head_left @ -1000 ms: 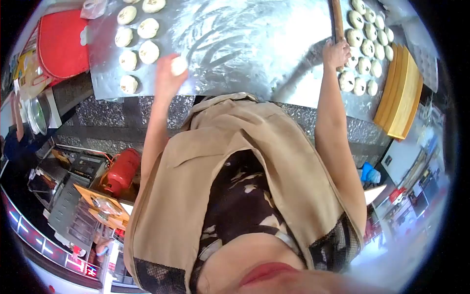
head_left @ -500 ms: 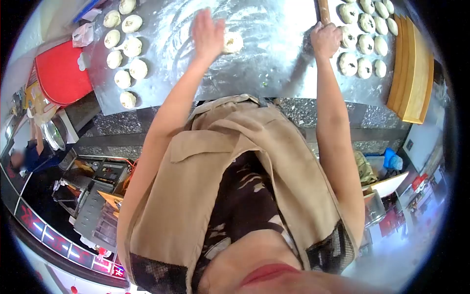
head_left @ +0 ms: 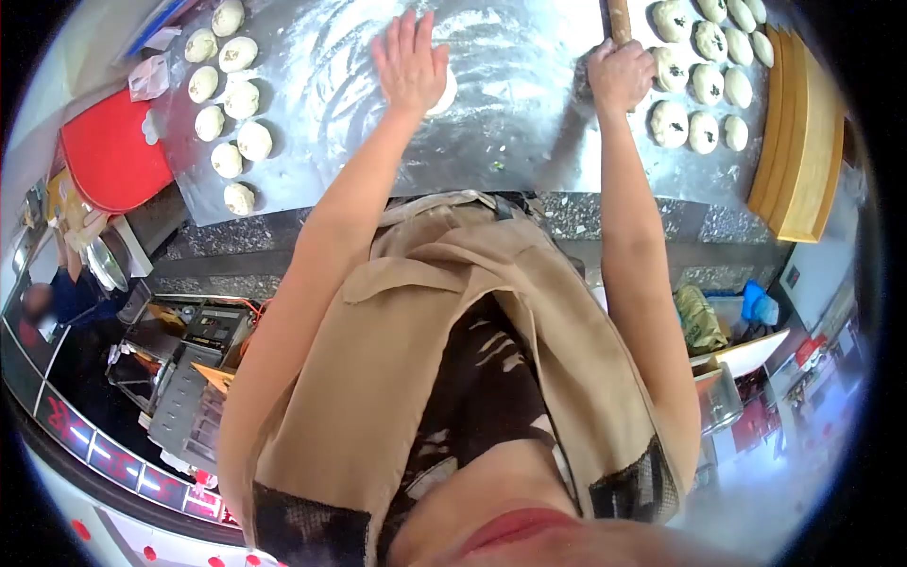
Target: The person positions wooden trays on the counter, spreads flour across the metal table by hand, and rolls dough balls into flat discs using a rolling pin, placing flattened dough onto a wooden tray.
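My left hand (head_left: 413, 68) lies palm down with its fingers spread, over the left side of a round piece of dough (head_left: 444, 94) on the floured metal table (head_left: 378, 180). Only the dough's right edge shows past the palm. Closed around the lower end of a wooden rolling pin (head_left: 619, 21), my right hand (head_left: 621, 76) rests beside the right-hand group of filled dough rounds (head_left: 670, 125). More pale dough rounds (head_left: 254, 141) stand in loose columns at the left side of the table.
Stacked yellow wooden trays (head_left: 808, 142) border the table's right end. A red chair or stool (head_left: 113, 151) and a plastic bag (head_left: 148, 77) are at the left. Farther left, a person (head_left: 76, 298) in dark clothes is near a metal bowl (head_left: 107, 265).
My left hand has carried a dough ball rightward, set it down and now covers most of it with spread fingers. My right hand stays on the rolling pin. The view has shifted.
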